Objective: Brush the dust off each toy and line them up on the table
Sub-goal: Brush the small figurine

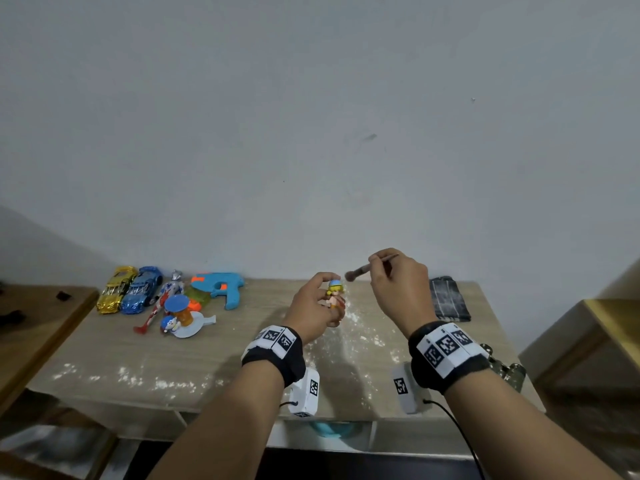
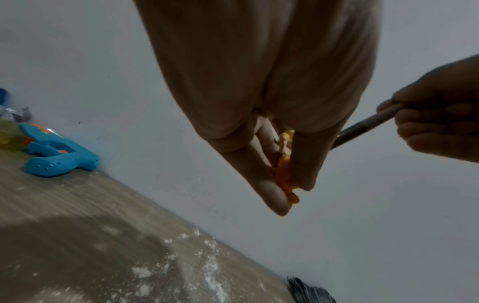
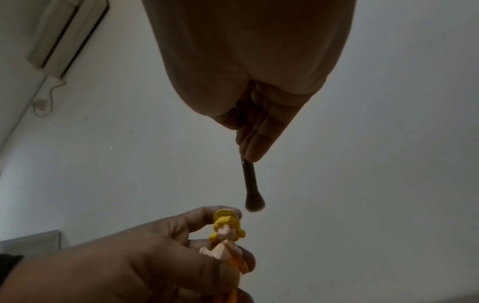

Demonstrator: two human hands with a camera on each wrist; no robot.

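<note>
- The desk [image 1: 104, 355] comes first, wood-grain and streaked with white powder along its near edge and under the hands; a dark striped cloth [image 1: 449, 298] lies at its far right corner
- Far left sits the toy cluster: gold car [image 1: 116, 289] and blue car [image 1: 142, 289] side by side, the blue water gun [image 1: 221, 289], a red-and-silver action figure [image 1: 162, 299], a small blue-and-white character on a white base [image 1: 181, 322]; bunched and overlapping, so by the look of it the lining-up is not finished there
- The left hand [image 1: 311, 306] is up off the desk, fingers [image 3: 207, 213] curled round the little yellow-haired figurine [image 1: 335, 295]; she stands upright, long axis vertical, head up, face turned towards the right hand
- The right hand [image 1: 398, 289] pinches the brush [image 1: 367, 268] by its handle; the handle slopes down to the left, the bristle head hangs just beside and above the figurine's cap, apart, not touching
- Judgement: this one is mid-dusting; placing it is left, and whether the others were brushed cannot be told
</note>
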